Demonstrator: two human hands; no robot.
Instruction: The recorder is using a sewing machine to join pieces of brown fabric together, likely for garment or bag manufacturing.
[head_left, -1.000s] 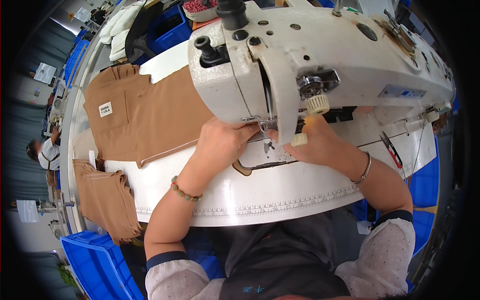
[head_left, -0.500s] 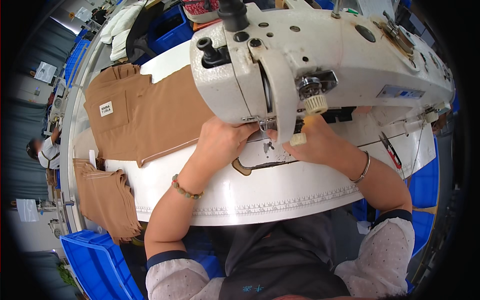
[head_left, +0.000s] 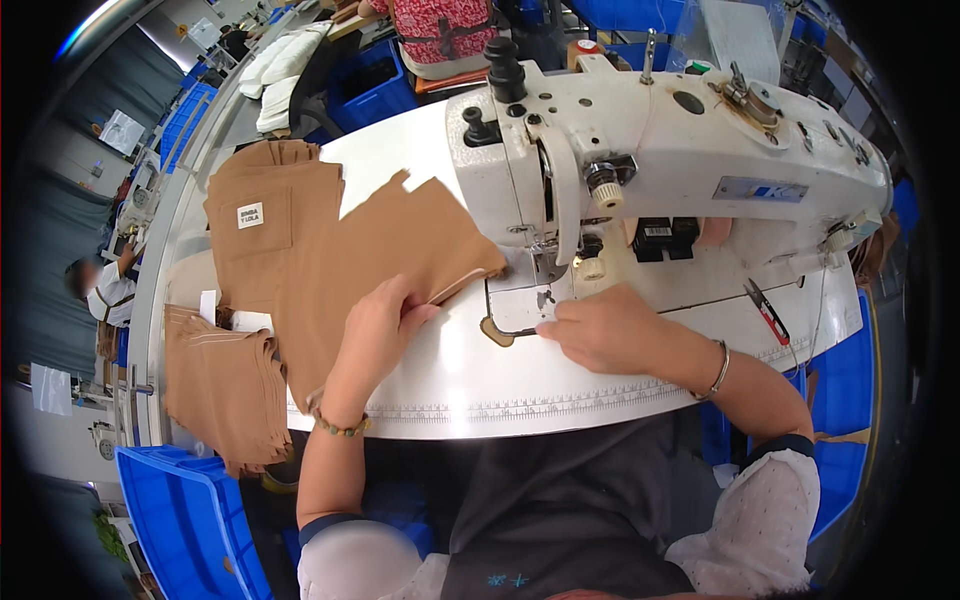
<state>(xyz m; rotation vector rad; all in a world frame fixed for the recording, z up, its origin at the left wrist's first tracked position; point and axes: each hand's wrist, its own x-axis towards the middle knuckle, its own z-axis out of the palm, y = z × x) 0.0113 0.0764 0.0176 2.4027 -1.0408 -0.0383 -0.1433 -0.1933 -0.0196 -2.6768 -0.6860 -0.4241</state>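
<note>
My left hand (head_left: 380,325) is closed on the front edge of a brown fabric piece (head_left: 385,235), which has a pale line along that edge. The piece lies to the left of the sewing machine (head_left: 500,185), its right corner close to the presser foot (head_left: 547,262). Over the white tabletop, in front of the needle area, hovers my right hand (head_left: 605,330), fingers drawn together; whatever they may hold is too small to make out. Beyond the piece, partly covered by it, are brown panels (head_left: 235,260) with a pocket and a pale label.
A stack of brown cut pieces (head_left: 225,385) hangs over the table's left front edge. Small thread snips (head_left: 768,312) lie right of my right hand. Blue bins (head_left: 190,520) stand around the table. A person (head_left: 105,295) sits far left, at another station.
The brown piece has come away from under the presser foot, leftward and turned, with my left hand. My right hand has drawn back from the needle toward me.
</note>
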